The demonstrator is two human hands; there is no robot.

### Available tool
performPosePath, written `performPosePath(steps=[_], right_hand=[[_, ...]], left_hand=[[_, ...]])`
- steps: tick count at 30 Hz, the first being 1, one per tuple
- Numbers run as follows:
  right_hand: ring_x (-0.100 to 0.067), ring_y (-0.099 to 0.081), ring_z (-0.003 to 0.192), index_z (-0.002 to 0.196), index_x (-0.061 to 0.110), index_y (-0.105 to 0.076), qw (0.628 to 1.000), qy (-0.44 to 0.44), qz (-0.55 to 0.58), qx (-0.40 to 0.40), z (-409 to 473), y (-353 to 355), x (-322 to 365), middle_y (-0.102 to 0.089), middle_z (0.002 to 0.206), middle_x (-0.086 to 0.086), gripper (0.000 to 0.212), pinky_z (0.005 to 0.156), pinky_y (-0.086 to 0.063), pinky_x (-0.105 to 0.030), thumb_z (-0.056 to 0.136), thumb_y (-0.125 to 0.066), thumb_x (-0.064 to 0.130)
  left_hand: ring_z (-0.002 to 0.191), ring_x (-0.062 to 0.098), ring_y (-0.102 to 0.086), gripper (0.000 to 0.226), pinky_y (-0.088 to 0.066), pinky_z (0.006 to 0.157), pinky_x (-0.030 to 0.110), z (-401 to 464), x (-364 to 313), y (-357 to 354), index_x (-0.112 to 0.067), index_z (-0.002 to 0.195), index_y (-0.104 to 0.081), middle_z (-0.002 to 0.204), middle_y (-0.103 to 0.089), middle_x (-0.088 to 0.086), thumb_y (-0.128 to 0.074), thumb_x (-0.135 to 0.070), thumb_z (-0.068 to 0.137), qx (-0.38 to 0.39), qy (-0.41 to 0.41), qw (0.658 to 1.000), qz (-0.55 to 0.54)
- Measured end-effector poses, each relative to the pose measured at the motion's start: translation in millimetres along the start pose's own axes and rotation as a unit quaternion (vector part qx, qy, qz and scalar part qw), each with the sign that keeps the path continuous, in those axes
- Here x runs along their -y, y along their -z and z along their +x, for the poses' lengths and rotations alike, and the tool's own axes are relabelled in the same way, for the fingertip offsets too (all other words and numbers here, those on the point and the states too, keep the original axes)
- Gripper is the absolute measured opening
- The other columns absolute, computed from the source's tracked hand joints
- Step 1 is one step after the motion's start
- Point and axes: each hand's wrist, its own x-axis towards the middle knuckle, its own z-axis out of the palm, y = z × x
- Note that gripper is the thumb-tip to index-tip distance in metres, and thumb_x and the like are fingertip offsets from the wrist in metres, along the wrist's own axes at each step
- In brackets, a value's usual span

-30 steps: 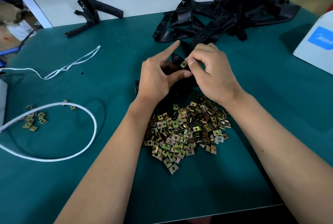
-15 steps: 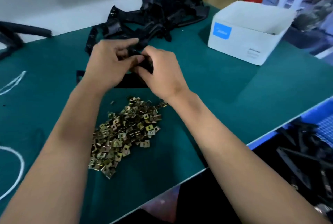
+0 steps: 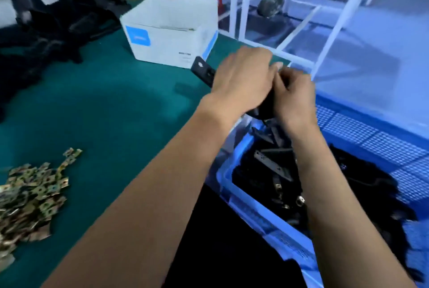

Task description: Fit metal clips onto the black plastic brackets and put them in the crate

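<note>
Hiding bracket (image 3: 204,70) — hands (image 3: 267,83) cover most.

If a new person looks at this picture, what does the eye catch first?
First, the two hands, left hand and right hand, holding a black bracket together at the table's right edge, above a blue crate of black parts. Next, the heap of metal clips at the lower left, and the white box behind.

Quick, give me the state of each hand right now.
Left hand: closed on the black bracket, at the edge of the blue crate.
Right hand: fingers curled on the same bracket.
</note>
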Motion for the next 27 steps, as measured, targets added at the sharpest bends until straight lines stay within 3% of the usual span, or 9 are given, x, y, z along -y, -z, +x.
performPosePath(steps=[2,7,10,13,15,18,21,23,27], right_hand=[[-0.015,-0.036,0.066,0.064,0.01,-0.048,0.999,-0.046,-0.026,0.002,-3.7,32.3,-40.0,-0.039,0.055,0.003,0.047,0.058,-0.032,-0.041,0.103,-0.05,0.036],[-0.025,-0.051,0.067,0.06,0.01,-0.053,0.975,-0.18,-0.113,0.058,-40.4,65.8,-137.4,-0.05,0.054,-0.001,0.057,0.061,-0.022,-0.037,0.107,-0.049,0.041],[-0.031,-0.061,0.072,0.068,0.001,-0.063,0.957,-0.248,-0.119,0.09,-75.6,56.3,-184.0,-0.061,0.063,-0.015,0.06,0.063,-0.031,-0.035,0.107,-0.048,0.044],[-0.037,-0.063,0.076,0.063,0.007,-0.053,0.93,-0.3,-0.155,0.144,-110.1,41.0,-212.5,-0.054,0.059,-0.005,0.059,0.062,-0.031,-0.036,0.106,-0.048,0.048],[-0.039,-0.066,0.082,0.068,0.012,-0.057,0.916,-0.322,-0.191,0.142,-125.3,32.9,-221.7,-0.062,0.067,-0.009,0.055,0.063,-0.037,-0.036,0.104,-0.048,0.053],[-0.035,-0.069,0.08,0.074,0.019,-0.069,0.902,-0.336,-0.258,0.078,-129.1,27.4,-219.4,-0.068,0.072,-0.009,0.047,0.064,-0.048,-0.034,0.092,-0.065,0.062],[-0.03,-0.069,0.082,0.079,0.021,-0.07,0.899,-0.335,-0.281,0.015,-120.4,28.8,-205.2,-0.068,0.078,-0.003,0.038,0.066,-0.054,-0.034,0.079,-0.081,0.057],[-0.029,-0.069,0.081,0.082,0.019,-0.071,0.913,-0.316,-0.258,-0.021,-109.2,31.7,-192.8,-0.072,0.083,-0.005,0.035,0.067,-0.056,-0.035,0.084,-0.079,0.053],[-0.034,-0.07,0.085,0.086,0.016,-0.075,0.942,-0.238,-0.226,-0.074,-70.8,36.5,-155.2,-0.075,0.085,-0.008,0.021,0.07,-0.048,-0.034,0.091,-0.071,0.035]], left_hand=[[0.105,0.039,-0.062,0.032,-0.043,0.076,0.041,5.0,-33.2,-34.8,-0.016,0.101,-0.063,0.108,-0.07,0.013,-0.05,-0.046,0.103,0.038,-0.021,0.998,-0.045],[0.117,0.037,-0.061,0.033,-0.05,0.092,0.046,-23.9,-65.2,-126.1,-0.016,0.131,-0.057,0.123,-0.068,0.013,-0.056,-0.033,0.103,0.204,-0.091,0.968,-0.117],[0.114,0.039,-0.062,0.037,-0.052,0.089,0.046,-52.1,-53.7,-166.6,-0.015,0.134,-0.054,0.124,-0.067,0.015,-0.058,-0.032,0.102,0.293,-0.081,0.949,-0.078],[0.115,0.038,-0.061,0.036,-0.053,0.092,0.046,-77.5,-35.4,-190.6,-0.014,0.132,-0.059,0.126,-0.064,0.013,-0.059,-0.033,0.102,0.384,-0.04,0.922,-0.036],[0.117,0.036,-0.06,0.035,-0.053,0.095,0.047,-87.4,-27.7,-197.1,-0.014,0.131,-0.062,0.129,-0.062,0.012,-0.06,-0.033,0.101,0.421,-0.026,0.907,-0.01],[0.117,0.035,-0.059,0.031,-0.053,0.096,0.046,-87.1,-24.7,-195.4,-0.015,0.13,-0.065,0.129,-0.06,0.01,-0.06,-0.027,0.101,0.413,-0.029,0.91,-0.014],[0.121,0.034,-0.059,0.036,-0.052,0.1,0.046,-77.1,-27.6,-184.0,-0.018,0.137,-0.061,0.135,-0.06,0.01,-0.06,-0.024,0.102,0.378,-0.018,0.924,-0.046],[0.12,0.033,-0.06,0.035,-0.053,0.098,0.046,-65.8,-34.0,-172.5,-0.019,0.136,-0.062,0.134,-0.062,0.01,-0.061,-0.024,0.101,0.351,-0.018,0.934,-0.063],[0.107,0.03,-0.066,0.019,-0.056,0.09,0.042,-35.0,-51.4,-137.9,-0.023,0.112,-0.072,0.115,-0.072,0.005,-0.063,-0.023,0.096,0.231,-0.036,0.968,-0.09]])
